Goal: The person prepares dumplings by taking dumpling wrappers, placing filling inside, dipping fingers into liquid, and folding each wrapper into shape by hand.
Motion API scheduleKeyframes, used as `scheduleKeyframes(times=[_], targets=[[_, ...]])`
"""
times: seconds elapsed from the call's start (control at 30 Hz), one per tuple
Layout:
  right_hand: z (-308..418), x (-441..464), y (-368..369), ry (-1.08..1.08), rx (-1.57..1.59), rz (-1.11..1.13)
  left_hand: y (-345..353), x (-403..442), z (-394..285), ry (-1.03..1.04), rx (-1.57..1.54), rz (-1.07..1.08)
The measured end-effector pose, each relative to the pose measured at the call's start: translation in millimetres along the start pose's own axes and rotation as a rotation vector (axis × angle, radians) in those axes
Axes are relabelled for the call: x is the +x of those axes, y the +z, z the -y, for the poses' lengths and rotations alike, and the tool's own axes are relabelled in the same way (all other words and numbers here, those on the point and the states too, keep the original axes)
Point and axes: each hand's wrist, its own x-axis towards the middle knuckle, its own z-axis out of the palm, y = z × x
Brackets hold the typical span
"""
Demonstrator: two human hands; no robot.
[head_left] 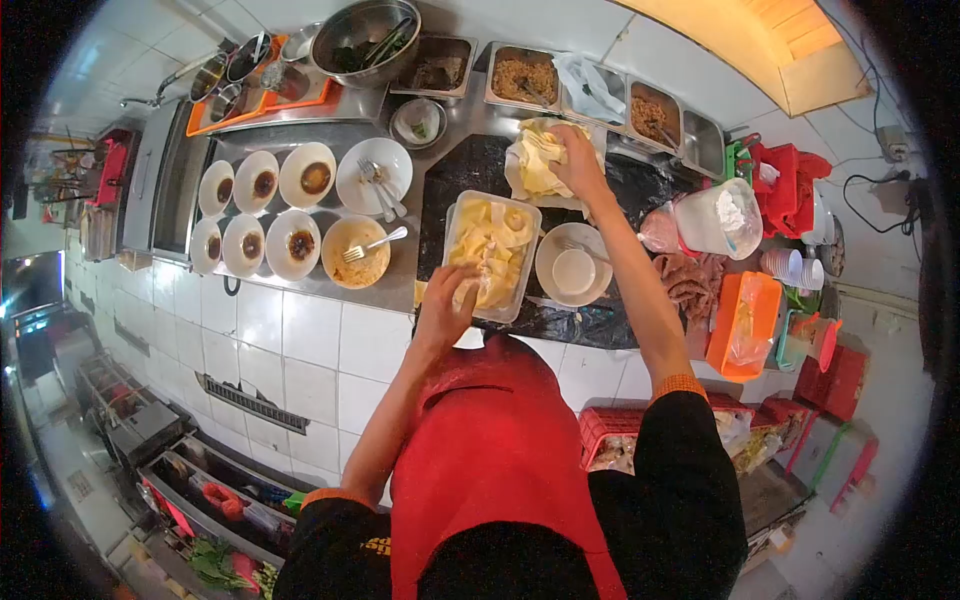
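My left hand [447, 305] is at the near left edge of a clear plastic container [530, 262], its fingers bent together over the contents. Whatever lies between those fingers is hidden. Folded pale yellow dumplings [492, 235] fill the container. Farther forward, my right hand [580, 165] reaches onto a stack of thin yellow dough wrappers [538, 160], which lies on white sheeting. Its fingers are closed at the stack's right side, gripping wrappers. Just right of the container stands a white bowl [573, 272] with a smaller bowl and a utensil inside.
Several white bowls with dark sauce [302, 244] stand at left, beside a plate of cutlery [375, 178] and a bowl with a fork [355, 254]. Metal trays of filling [525, 78] line the back. A white tub [718, 220] and an orange bin [743, 325] are at right.
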Motion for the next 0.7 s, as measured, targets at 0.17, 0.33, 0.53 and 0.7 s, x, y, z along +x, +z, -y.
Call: scheduleKeyframes(times=[0.17,0.33,0.53,0.7], targets=[[34,-12,-39,0.059,0.127,-0.013,24,74,13,0.089,-0.200,-0.113],[118,-29,-104,0.145,0.481,0.132,47,131,21,-0.193,-0.581,-0.065],[166,-62,-125,0.096,0.877,0.210,64,107,-46,-0.114,-2.074,0.347],[160,-103,-108,0.013,0.233,0.035,76,85,-55,-0.313,-2.158,0.288]])
